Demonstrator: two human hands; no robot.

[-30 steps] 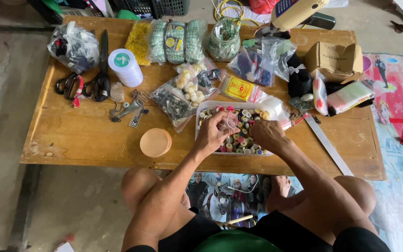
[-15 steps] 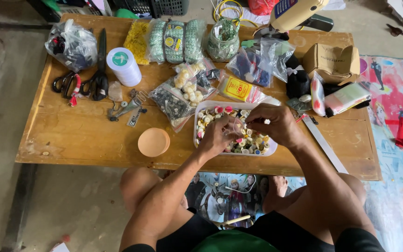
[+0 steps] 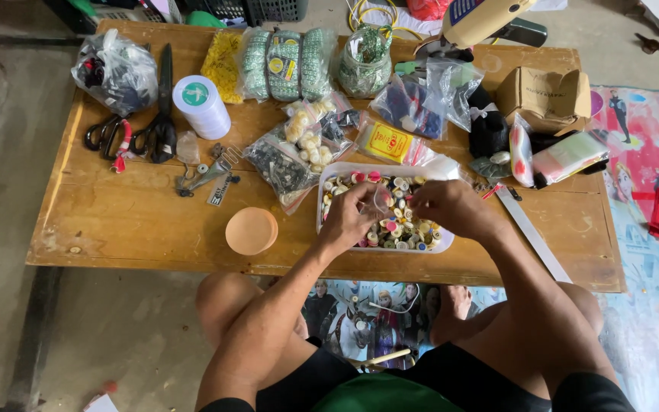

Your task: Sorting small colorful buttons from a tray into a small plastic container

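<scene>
We are holding both hands over the white tray [image 3: 329,229] of coloured spools, which is sitting near the front edge of the wooden counter [image 3: 131,221]. Our left hand [image 3: 352,217] and right hand [image 3: 451,207] are pinching a small clear bag [image 3: 381,201] between them. A round orange lid [image 3: 252,230] is lying just left of the tray.

A white rectangular plastic tray [image 3: 328,177] sits flat under both hands, its long side across the table. It is filled with small round buttons [image 3: 404,226] in white, yellow, pink and green, heaped loosely beneath and between the fingertips.
</scene>
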